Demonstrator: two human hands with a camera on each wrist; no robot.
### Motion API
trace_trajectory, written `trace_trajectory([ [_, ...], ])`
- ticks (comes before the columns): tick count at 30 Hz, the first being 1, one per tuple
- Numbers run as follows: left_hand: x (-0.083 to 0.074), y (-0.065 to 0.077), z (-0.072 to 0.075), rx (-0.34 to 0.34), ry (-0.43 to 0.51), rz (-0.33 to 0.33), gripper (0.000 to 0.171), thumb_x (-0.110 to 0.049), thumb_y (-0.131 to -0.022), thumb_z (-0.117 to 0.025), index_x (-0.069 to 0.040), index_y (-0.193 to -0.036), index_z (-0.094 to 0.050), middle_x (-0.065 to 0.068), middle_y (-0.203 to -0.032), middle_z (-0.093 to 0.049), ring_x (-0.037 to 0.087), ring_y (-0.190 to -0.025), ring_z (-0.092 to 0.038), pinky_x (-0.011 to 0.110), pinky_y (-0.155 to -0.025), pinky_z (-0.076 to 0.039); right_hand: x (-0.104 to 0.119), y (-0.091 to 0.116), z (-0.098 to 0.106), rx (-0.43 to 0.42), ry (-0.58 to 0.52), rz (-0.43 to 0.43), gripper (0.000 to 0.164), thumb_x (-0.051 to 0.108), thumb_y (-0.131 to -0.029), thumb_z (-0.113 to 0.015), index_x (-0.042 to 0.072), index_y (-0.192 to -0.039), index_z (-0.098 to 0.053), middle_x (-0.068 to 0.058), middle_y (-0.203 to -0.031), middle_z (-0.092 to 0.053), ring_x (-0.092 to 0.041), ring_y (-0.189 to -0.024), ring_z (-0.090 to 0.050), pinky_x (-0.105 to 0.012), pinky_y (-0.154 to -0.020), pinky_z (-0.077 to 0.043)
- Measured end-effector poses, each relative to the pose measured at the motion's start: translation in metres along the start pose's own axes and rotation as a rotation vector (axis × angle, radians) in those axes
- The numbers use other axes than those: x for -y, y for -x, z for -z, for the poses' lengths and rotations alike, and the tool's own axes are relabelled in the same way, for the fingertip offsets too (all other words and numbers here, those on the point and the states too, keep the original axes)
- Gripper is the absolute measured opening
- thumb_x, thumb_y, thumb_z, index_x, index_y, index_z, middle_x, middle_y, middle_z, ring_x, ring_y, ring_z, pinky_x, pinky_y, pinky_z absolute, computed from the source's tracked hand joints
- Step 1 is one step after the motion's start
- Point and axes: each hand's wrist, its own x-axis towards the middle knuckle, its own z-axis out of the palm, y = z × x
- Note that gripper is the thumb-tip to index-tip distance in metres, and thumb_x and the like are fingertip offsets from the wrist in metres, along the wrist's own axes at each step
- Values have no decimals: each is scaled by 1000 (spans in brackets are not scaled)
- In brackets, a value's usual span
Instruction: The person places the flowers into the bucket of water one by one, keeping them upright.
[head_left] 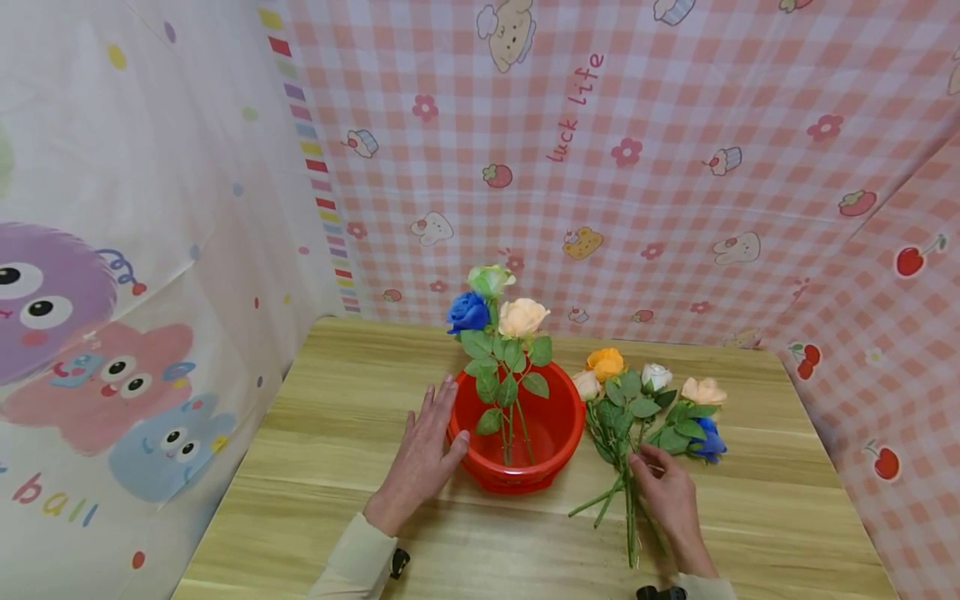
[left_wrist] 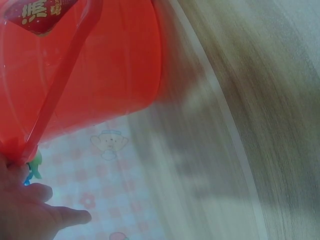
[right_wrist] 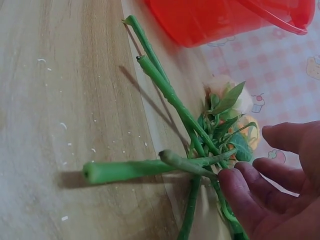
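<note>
Glossy red plastic forms the round, smooth-walled bucket (head_left: pixel 517 480), fitted with a flat strap handle (left_wrist: pixel 62 75); the table (head_left: pixel 337 392) is wood-grained, the cloth (head_left: pixel 570 200) behind it pink and checked. Counts: one bucket; three roses (head_left: pixel 523 318) standing in it, green, blue and peach, with ruffled heads and oval leaves (head_left: pixel 536 384); five loose roses (head_left: pixel 605 364) on the table to its right, two pale peach, one orange, one white, one blue. Their slim green stems (right_wrist: pixel 122 171) cross, at least four ends showing in the right wrist view. The left hand (head_left: pixel 423 457) rests against the bucket's left side, fingers extended, thumb apart at the rim. The right hand (head_left: pixel 670 493) is at the loose stems, fingers bent; whether they pinch one cannot be told
</note>
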Motion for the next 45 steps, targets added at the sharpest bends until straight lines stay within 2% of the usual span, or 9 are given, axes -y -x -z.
trace_trajectory([
  [10, 0, 0, 0, -6, 12, -2, 72, -31, -103, -54, -10, -166, -25, 4, -172, -20, 41, -156, -20, 79, -111, -23, -3, -6, -5, -18, 45, 20, 43, 22, -99, -69, -4, -133, -65, -22, -120, -72, -40, -110, -69, -19, -71, -51],
  [18, -1, 0, 1, -5, 8, 3, 72, -31, -103, -54, -10, -165, -25, 4, -172, -20, 42, -155, -21, 79, -111, -23, -5, -11, -6, -1, 94, 41, 43, 16, -94, -74, -6, -130, -67, -18, -111, -75, -31, -99, -72, -20, -70, -50],
  [21, -1, 0, 0, -4, 10, 5, 72, -31, -103, -54, -10, -165, -25, 3, -172, -20, 41, -156, -21, 79, -111, -23, -4, -11, -6, 4, 139, 62, 42, 15, -92, -75, -6, -128, -69, -17, -107, -75, -28, -94, -72, -24, -69, -51],
  [27, 0, 0, 0, 1, 6, 11, 72, -32, -103, -53, -10, -165, -25, 3, -172, -19, 40, -156, -19, 78, -111, -23, 0, -13, -7, 7, 240, 132, 39, 12, -87, -78, -8, -119, -72, -14, -95, -76, -30, -84, -71, -40, -71, -53],
  [30, 0, 0, 0, 1, 6, 11, 72, -33, -103, -52, -10, -165, -26, 2, -172, -19, 39, -157, -18, 78, -111, -24, 0, -15, -7, 12, 289, 146, 37, 12, -86, -78, -8, -116, -72, -9, -89, -74, -29, -80, -69, -45, -71, -52],
  [33, 0, 0, 1, 0, 9, 7, 71, -34, -103, -51, -10, -165, -26, 3, -172, -19, 38, -157, -18, 78, -111, -23, 1, -18, -6, 28, 315, 148, 36, 13, -86, -76, -8, -115, -72, -5, -85, -73, -26, -77, -68, -45, -69, -51],
  [38, 0, -1, 1, 6, 16, 12, 71, -32, -103, -52, -10, -165, -25, 2, -172, -19, 36, -158, -16, 78, -112, -22, 4, -19, -3, 45, 328, 118, 35, 11, -85, -70, -6, -115, -74, -12, -91, -76, -24, -74, -63, -45, -67, -49],
  [42, -1, 0, 1, 11, 20, 19, 72, -30, -103, -54, -10, -165, -25, 2, -172, -19, 34, -158, -14, 77, -113, -21, 4, -20, 1, 68, 282, 78, 37, 12, -86, -67, -5, -118, -74, -15, -98, -76, -22, -75, -61, -39, -68, -49],
  [45, -1, 0, 1, 8, 20, 18, 72, -30, -103, -54, -11, -165, -26, 3, -172, -20, 35, -158, -15, 78, -113, -21, 2, -21, 4, 91, 213, 53, 37, 12, -88, -68, -6, -120, -73, -10, -91, -76, -16, -71, -59, -32, -67, -47],
])
